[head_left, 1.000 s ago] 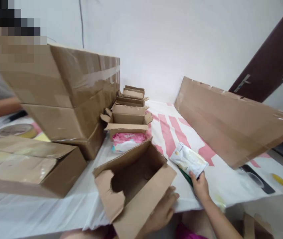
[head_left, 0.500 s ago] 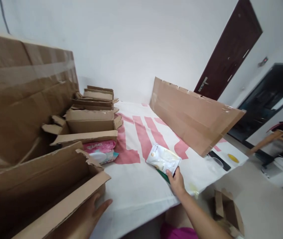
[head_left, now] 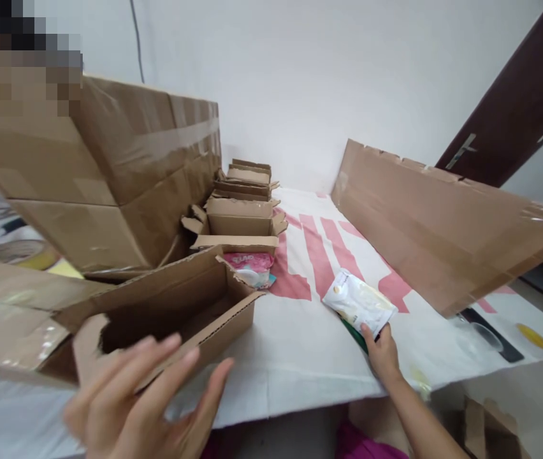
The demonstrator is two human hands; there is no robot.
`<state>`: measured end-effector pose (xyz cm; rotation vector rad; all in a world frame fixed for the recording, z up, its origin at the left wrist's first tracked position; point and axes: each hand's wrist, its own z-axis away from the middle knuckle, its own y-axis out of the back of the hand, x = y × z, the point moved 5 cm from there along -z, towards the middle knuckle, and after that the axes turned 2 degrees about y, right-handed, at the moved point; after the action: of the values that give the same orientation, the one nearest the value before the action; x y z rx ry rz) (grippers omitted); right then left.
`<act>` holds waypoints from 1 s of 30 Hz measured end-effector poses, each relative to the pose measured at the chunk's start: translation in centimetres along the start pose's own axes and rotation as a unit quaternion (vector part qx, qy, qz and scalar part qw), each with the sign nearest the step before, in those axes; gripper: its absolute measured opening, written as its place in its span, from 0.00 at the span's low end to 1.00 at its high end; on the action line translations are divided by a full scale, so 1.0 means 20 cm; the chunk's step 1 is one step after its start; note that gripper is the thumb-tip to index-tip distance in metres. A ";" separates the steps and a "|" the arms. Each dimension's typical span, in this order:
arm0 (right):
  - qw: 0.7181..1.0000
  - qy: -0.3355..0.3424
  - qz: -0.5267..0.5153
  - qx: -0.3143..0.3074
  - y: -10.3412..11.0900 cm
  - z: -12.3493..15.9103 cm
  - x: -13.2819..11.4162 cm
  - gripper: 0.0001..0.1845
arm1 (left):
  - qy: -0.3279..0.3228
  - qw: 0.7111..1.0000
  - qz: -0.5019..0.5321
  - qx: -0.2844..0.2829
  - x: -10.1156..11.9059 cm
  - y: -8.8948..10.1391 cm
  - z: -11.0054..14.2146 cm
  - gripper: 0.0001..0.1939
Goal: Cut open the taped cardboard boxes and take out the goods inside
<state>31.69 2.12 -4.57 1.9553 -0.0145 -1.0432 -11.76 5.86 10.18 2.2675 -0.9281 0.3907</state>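
Observation:
My right hand (head_left: 382, 350) grips the near corner of a white foil pouch (head_left: 360, 303), thumb on top, above the table. Something green (head_left: 355, 335) shows under the pouch's near edge; what it is I cannot make out. My left hand (head_left: 142, 395) is raised at the near side of an open cardboard box (head_left: 224, 328), fingers spread, slightly blurred and holding nothing. The inside of that box looks dark. Just behind it lies a pink and white packet (head_left: 252, 268), partly hidden by the box's edge.
Several open boxes (head_left: 240, 226) line the left, beside a tall cardboard stack (head_left: 123, 172). A cardboard panel (head_left: 443, 223) stands on the right. Near it lie a black strip (head_left: 496, 341) and a yellow oval (head_left: 534, 336). Another person's blurred head (head_left: 18, 64) shows top left.
My view has turned left, bringing the other person and the stack's near side into sight. My left hand has come up from behind the box edge, fingers spread. The right hand still holds the pouch.

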 end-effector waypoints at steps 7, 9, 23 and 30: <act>0.999 -0.015 0.034 -0.003 0.00 -0.01 0.01 0.38 | -0.014 0.966 -0.212 -0.144 -0.04 -0.13 -0.04 0.24; 0.999 -0.012 0.032 -0.003 0.00 -0.01 0.01 0.39 | -0.022 0.962 -0.215 -0.169 -0.08 -0.17 -0.02 0.24; 0.999 -0.015 0.030 0.001 0.00 0.00 0.00 0.37 | 0.049 0.982 -0.165 -0.075 -0.12 -0.49 -0.06 0.25; 1.000 0.001 0.017 -0.002 -0.01 0.00 0.01 0.35 | 0.030 0.990 -0.053 -0.130 0.11 -0.50 0.09 0.31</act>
<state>31.76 2.16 -4.76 1.9467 -0.0448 -1.0175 -3.13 8.87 5.38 2.0454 -0.7755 0.2733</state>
